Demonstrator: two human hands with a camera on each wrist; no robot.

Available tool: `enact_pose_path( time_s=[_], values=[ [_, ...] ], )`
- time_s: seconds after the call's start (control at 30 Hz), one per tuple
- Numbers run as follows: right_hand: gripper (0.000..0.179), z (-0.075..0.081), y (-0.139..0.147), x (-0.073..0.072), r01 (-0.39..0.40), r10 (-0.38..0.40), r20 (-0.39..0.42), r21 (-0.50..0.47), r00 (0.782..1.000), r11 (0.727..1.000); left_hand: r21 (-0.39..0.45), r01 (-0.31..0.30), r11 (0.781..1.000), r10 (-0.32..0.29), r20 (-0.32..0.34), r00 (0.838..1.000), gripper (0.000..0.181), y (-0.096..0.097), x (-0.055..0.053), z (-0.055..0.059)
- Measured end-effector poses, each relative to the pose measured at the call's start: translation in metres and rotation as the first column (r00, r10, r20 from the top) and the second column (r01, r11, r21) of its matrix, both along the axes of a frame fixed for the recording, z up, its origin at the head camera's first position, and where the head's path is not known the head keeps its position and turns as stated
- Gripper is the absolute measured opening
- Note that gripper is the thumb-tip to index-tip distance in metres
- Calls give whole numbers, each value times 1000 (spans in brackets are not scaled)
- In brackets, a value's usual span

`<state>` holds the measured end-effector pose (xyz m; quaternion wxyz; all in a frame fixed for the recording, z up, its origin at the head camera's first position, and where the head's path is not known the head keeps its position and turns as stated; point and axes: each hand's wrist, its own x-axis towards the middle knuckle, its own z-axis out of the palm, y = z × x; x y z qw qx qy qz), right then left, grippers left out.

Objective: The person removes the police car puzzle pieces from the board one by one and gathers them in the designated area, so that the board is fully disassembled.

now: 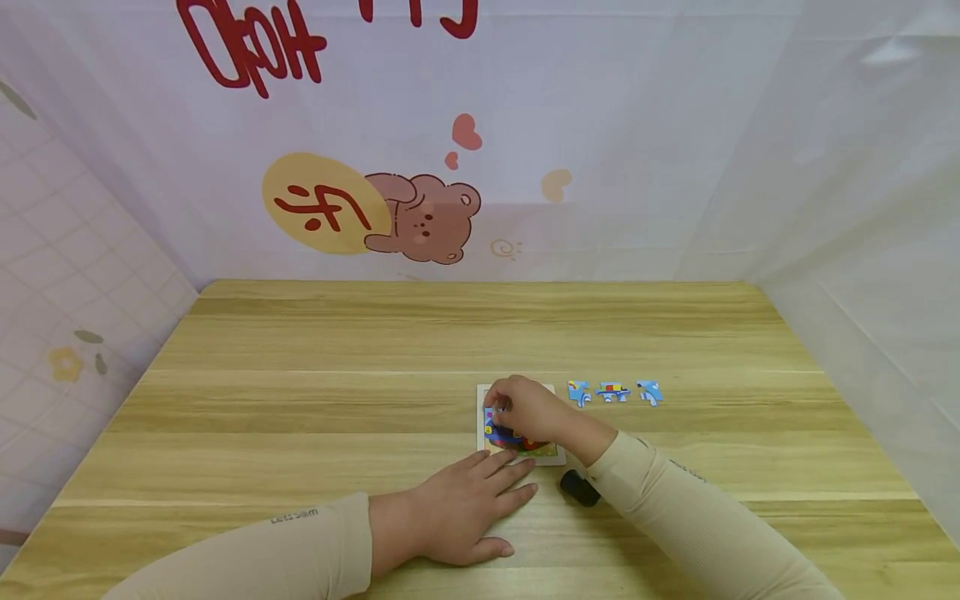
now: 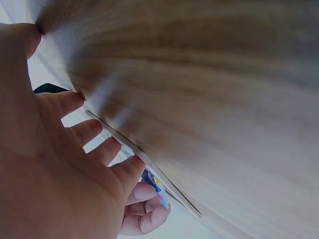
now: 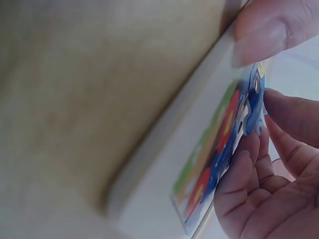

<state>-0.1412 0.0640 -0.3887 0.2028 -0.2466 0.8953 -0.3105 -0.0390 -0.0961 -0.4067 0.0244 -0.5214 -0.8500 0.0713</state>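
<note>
A small jigsaw puzzle in a white-rimmed tray [image 1: 482, 442] lies on the table in the head view, its picture part-covered by my hands. My right hand [image 1: 531, 410] is over the tray and pinches a blue puzzle piece [image 3: 255, 102] between thumb and fingers, at the left side of the picture. How far that piece sits in the puzzle is hard to tell. Below the tray my left hand [image 1: 468, 507] lies spread, palm down, its fingertips on the tray's near edge. The right wrist view shows the tray's red, green and blue picture [image 3: 214, 159] from the side.
To the right of the tray lie three loose pieces: a left one [image 1: 578, 392], a middle one [image 1: 612, 392] and a right one [image 1: 650, 392]. A black cylindrical object [image 1: 579, 488] is beside the right sleeve. The wooden table [image 1: 300, 400] meets hanging cloth at its back and sides.
</note>
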Motion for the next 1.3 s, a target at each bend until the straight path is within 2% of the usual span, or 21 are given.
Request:
enact_pose_path(
  time_s=[0.33, 0.7, 0.9, 1.07, 1.3],
  values=[
    [3, -3, 8, -3, -21, 26, 52, -94, 998, 995, -13, -5, 1000, 5, 18, 1000, 64, 0, -1, 0],
    [5, -1, 17, -7, -38, 47, 50, -169, 998, 985, -14, -6, 1000, 6, 26, 1000, 64, 1, -2, -1],
    [5, 3, 29, -10, 11, 4, 71, -206, 997, 978, -16, -3, 1000, 4, 41, 999, 65, 1, -2, -1],
    [5, 7, 44, -13, 55, -38, 87, -202, 995, 978, -20, -7, 1000, 8, 63, 998, 64, 1, -2, 0],
    [6, 10, 67, -15, 89, -73, 85, -204, 994, 975, -23, -8, 1000, 10, 59, 998, 64, 1, -1, 0]
  ],
)
